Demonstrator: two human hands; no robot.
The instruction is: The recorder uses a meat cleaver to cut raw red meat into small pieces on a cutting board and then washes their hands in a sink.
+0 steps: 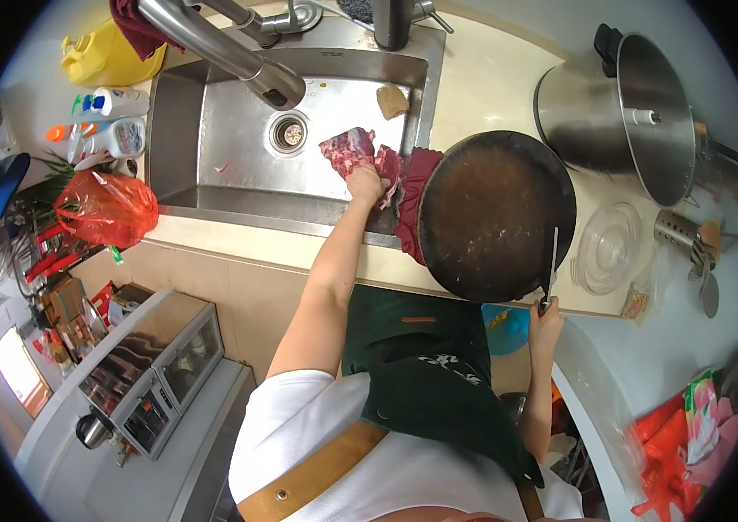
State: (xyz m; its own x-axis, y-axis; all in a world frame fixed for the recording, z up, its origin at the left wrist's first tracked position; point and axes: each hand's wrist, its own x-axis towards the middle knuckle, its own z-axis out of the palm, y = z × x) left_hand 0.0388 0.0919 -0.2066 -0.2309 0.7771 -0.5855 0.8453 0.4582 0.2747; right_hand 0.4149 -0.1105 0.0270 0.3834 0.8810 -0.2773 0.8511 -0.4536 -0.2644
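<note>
My left hand (367,184) reaches over the sink's right side with its fingers closed on a piece of raw red meat (347,150). Part of the meat hangs near the sink wall, and my fingers cover some of it. A knife (554,261) is gripped by its dark handle in my right hand (546,325). Its blade shows nearly edge-on over the right side of a round, dark cutting board (495,209). A dark red cloth (419,187) sticks out from the board's left edge, next to the sink.
The steel sink (256,200) has a tap (278,85) reaching over it and a tan sponge (392,102) inside. A large steel pot (587,109) and a clear lid (608,248) are right of the board. At left are bottles (117,102) and a red plastic bag (108,209).
</note>
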